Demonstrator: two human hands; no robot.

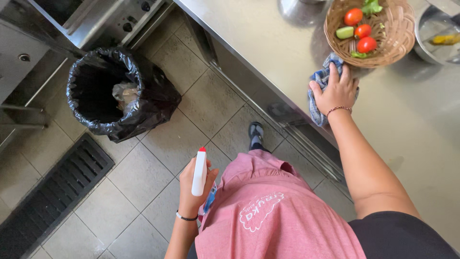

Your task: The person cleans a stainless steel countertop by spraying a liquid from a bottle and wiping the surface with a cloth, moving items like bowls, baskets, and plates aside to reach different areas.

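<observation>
My right hand (pixel 335 90) presses a blue cloth (pixel 320 81) flat on the steel counter (pixel 268 43), near its front edge. The cloth hangs partly over the edge. Just beyond my fingers stands a wicker basket (pixel 397 43) with three red tomatoes (pixel 362 31), a green piece and some leaves. My left hand (pixel 194 192) hangs at my side over the tiled floor and grips a white spray bottle (pixel 199 172) with a red tip, pointing up. I wear a pink apron.
A bin lined with a black bag (pixel 103 91) stands on the floor at the left, with some crumpled waste inside. A floor drain grate (pixel 52 192) runs at the lower left. A metal bowl (pixel 438 36) sits at the counter's far right. A stove stands at top left.
</observation>
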